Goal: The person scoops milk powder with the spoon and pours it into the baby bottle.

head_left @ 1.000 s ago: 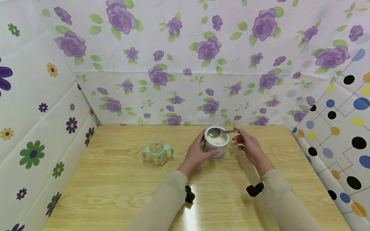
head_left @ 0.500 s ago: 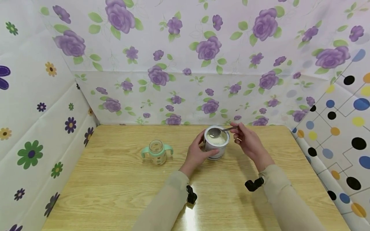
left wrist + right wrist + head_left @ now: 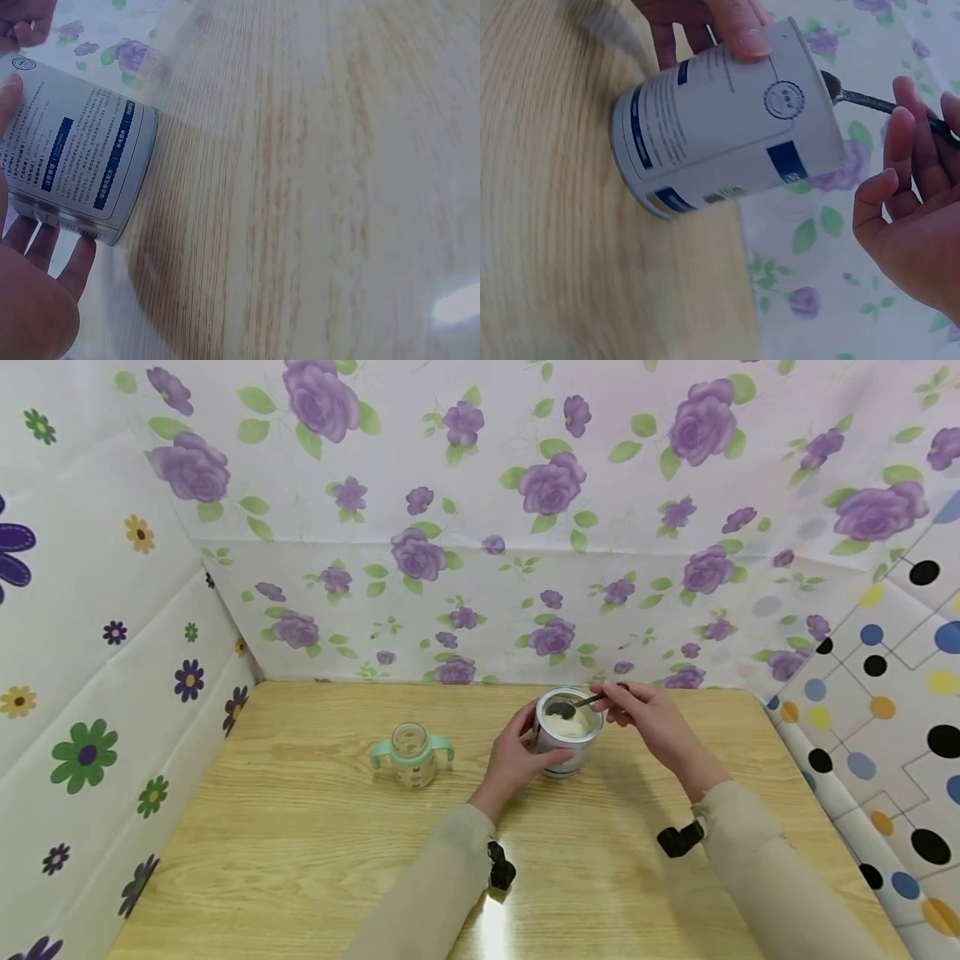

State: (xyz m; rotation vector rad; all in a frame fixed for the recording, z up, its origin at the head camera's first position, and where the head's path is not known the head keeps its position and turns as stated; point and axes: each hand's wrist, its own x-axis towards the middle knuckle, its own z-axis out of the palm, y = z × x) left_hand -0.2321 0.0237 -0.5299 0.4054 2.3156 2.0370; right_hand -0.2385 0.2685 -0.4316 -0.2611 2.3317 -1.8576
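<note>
Left hand (image 3: 516, 758) grips the side of the open powder tin (image 3: 567, 732), which stands on the wooden table (image 3: 300, 827) near its far edge. Right hand (image 3: 651, 720) pinches the handle of a metal spoon (image 3: 581, 703) whose bowl dips into the tin's pale powder. The head view alone shows the powder and a handled baby bottle (image 3: 411, 753), lidless, well left of the tin. The right wrist view shows the tin's printed label and the left thumb (image 3: 739, 30) at its rim.
</note>
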